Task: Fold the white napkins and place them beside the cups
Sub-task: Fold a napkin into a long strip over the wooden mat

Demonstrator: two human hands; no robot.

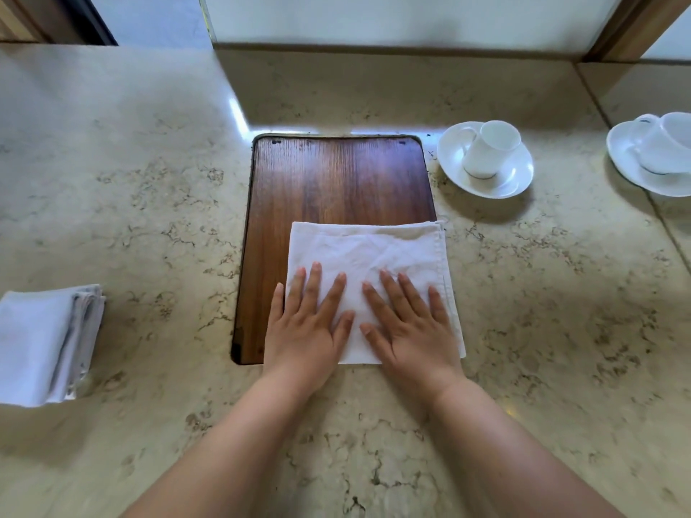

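1. Both hands are flat, palms down, on the white napkin (368, 263). The left hand (304, 330) has its fingers spread and straight, and its little finger hangs off the napkin's left edge onto the wooden board (336, 177). The right hand (409, 329) is spread the same way, just beside it, thumbs nearly touching.
2. Forearms come in from the near edge and angle toward each other, so nothing is being pinched or gripped, just pressed.
3. The napkin is folded into a rough square on the near right part of the board, and its right edge hangs over onto the marble tabletop (561, 330).
4. A stack of folded napkins (45, 342) sits well off to the near left, cut off by the frame edge.
5. A cup on a saucer (486, 158) stands just right of the board's far corner. A second cup and saucer (658, 155) at far right is partly cropped.
6. Can't tell how many layers the pressed napkin has, the hands cover its near half.
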